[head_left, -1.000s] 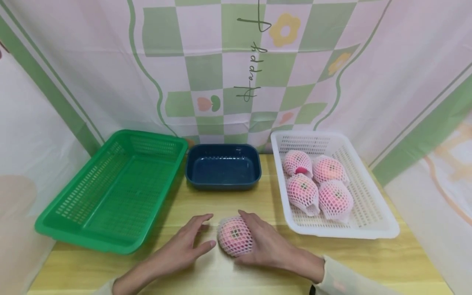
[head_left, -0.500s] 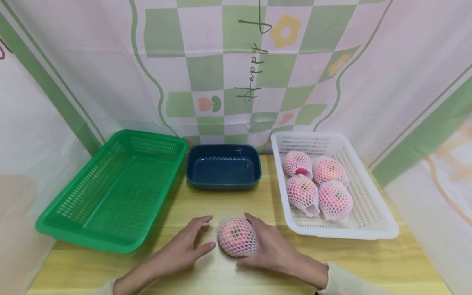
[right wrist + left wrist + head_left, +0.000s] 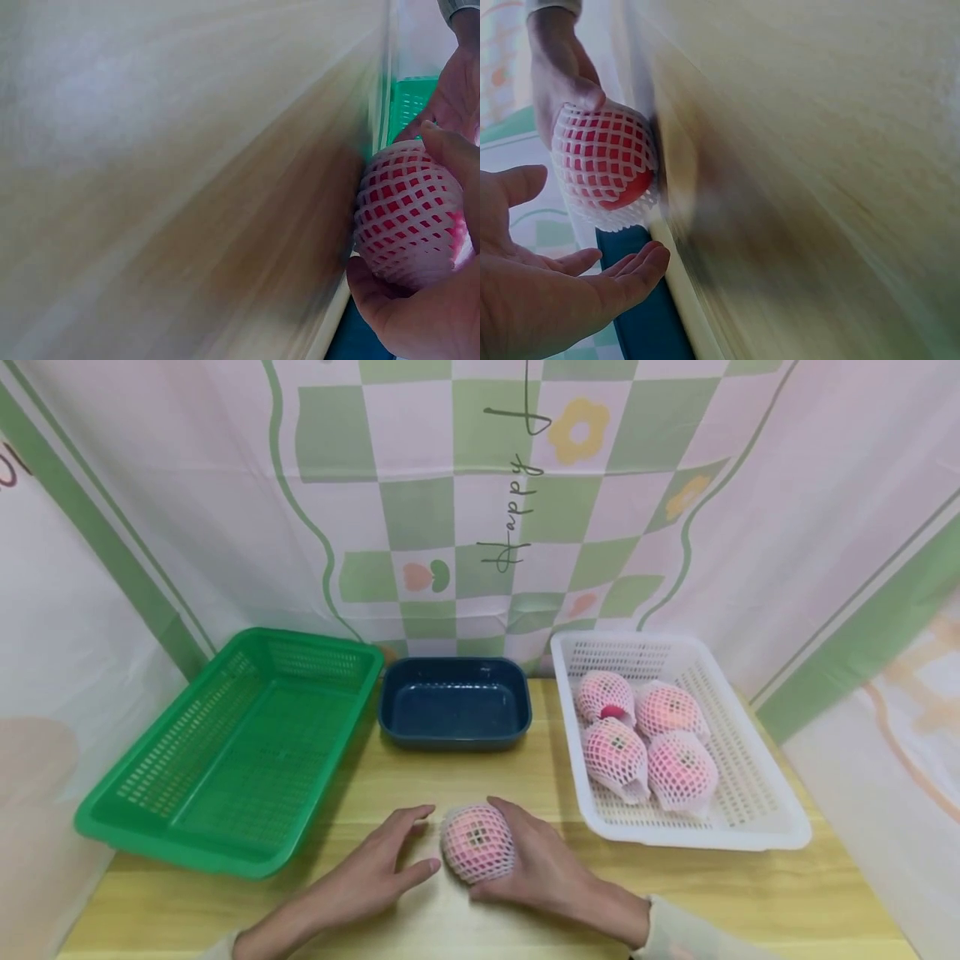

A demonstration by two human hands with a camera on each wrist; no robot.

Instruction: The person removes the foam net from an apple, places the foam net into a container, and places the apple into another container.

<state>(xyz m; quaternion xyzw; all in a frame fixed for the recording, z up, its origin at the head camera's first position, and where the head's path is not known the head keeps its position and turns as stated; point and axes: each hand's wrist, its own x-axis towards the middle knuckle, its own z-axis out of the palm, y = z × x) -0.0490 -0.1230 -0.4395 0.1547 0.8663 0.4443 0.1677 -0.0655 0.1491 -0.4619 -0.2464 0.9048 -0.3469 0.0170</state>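
Observation:
A red apple (image 3: 477, 843) in a white foam net is at the front middle of the wooden table. My right hand (image 3: 536, 864) holds it from the right side, thumb at the near side and fingers at the far side. In the right wrist view the thumb and fingers curve round the netted apple (image 3: 409, 214). My left hand (image 3: 367, 872) is just left of the apple, fingers spread and relaxed, palm turned toward it. The left wrist view shows a gap between this left hand (image 3: 562, 292) and the net, with bare red skin showing at the net's open end.
A white basket (image 3: 757, 752) at the right holds several netted apples (image 3: 615, 752). To the left stands a green basket (image 3: 247, 760) with nothing in it. A dark blue tray (image 3: 454, 739) sits at the back middle, before a checked curtain (image 3: 412, 502).
My right hand eased slightly to the right along the apple, then came back left against it. The left hand and the apple stay nearly in place.

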